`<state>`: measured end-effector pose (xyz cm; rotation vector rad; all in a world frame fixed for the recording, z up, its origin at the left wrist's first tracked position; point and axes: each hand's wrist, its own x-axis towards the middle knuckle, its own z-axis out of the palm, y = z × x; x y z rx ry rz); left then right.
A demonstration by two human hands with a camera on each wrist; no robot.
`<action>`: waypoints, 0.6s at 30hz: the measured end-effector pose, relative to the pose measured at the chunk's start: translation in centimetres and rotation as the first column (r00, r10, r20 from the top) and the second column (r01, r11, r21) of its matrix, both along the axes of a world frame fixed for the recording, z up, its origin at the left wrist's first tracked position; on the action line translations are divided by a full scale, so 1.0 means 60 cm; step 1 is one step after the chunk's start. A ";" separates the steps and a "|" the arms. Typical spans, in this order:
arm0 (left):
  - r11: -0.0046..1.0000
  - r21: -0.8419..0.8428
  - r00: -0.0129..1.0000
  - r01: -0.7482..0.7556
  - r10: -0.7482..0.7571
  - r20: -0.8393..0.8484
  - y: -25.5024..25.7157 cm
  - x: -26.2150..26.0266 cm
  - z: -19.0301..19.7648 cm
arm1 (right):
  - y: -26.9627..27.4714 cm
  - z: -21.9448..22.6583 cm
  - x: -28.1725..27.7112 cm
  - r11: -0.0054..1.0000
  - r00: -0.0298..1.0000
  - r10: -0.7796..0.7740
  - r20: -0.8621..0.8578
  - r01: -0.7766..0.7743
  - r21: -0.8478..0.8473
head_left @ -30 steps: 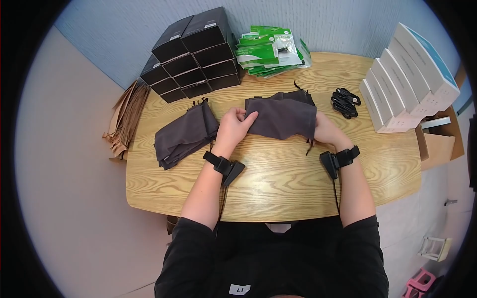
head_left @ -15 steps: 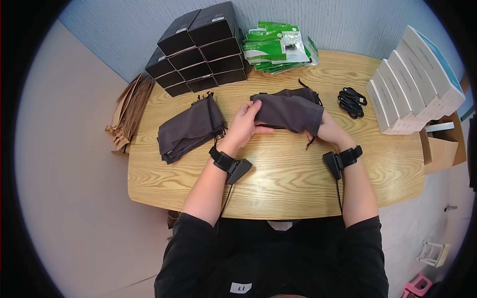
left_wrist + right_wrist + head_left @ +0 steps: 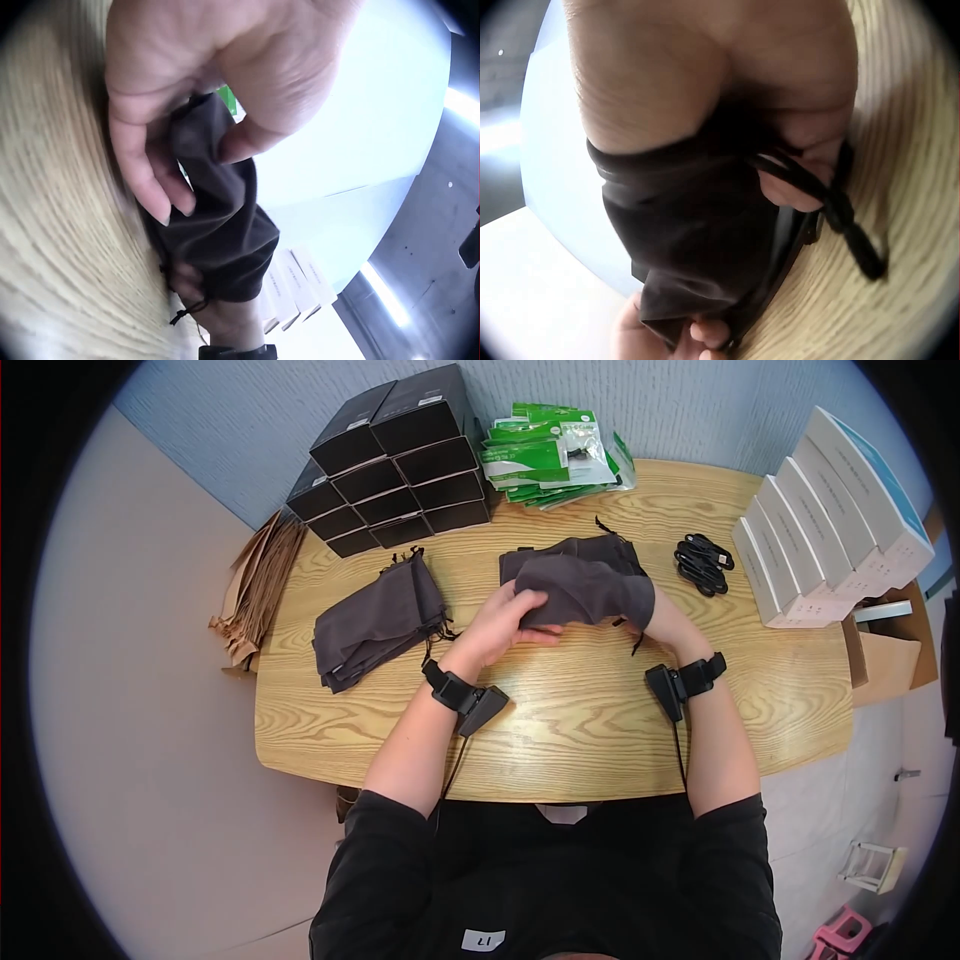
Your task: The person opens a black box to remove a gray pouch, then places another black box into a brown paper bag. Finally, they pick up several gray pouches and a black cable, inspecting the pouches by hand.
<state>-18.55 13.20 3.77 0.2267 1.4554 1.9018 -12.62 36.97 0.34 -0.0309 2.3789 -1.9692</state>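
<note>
A dark grey drawstring pouch (image 3: 580, 588) is held above the middle of the table between both hands. My left hand (image 3: 497, 625) pinches its closed left end, the thumb on top and the other fingers underneath. At the open end, the thumb side of my right hand (image 3: 670, 618) reaches inside the mouth, while curled fingers (image 3: 791, 187) grip the edge from outside by the black cord (image 3: 840, 210). Cloth hides part of that hand. More grey pouches (image 3: 605, 548) lie just behind, and a pile of the same pouches (image 3: 375, 622) rests left of my left hand.
Black boxes (image 3: 405, 470) are stacked at the back left, beside green-and-clear packets (image 3: 550, 460). Coiled black cables (image 3: 704, 564) lie on the right, near a row of white boxes (image 3: 800, 545). Folded brown paper bags (image 3: 255, 595) stand at the left edge.
The left hand has shifted its hold on the pouch's end, fingers now spread beneath it. The pouch has gone from nearly flat to bent and rumpled. The right hand stays at the mouth.
</note>
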 end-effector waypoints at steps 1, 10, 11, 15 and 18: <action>0.999 -0.053 1.000 0.011 -0.010 0.018 0.001 0.002 0.006 | 0.002 0.005 0.002 0.997 0.967 -0.038 0.251 0.052 -0.051; 0.935 -0.353 0.968 0.011 -0.099 -0.232 -0.002 -0.001 -0.005 | -0.026 0.051 0.029 0.999 0.967 0.039 0.254 -0.039 -0.004; 0.939 -0.338 0.963 0.060 -0.144 -0.228 -0.004 -0.002 -0.007 | -0.030 0.055 0.029 0.999 0.966 0.039 0.254 -0.039 -0.004; 0.941 -0.322 0.929 0.106 -0.210 -0.306 -0.001 0.002 -0.004 | -0.025 0.051 0.025 0.994 0.982 0.105 0.160 -0.099 -0.046; 0.948 -0.306 0.940 0.082 -0.176 -0.292 0.006 0.021 0.002 | -0.017 0.021 0.013 0.998 0.986 0.067 0.153 -0.063 -0.028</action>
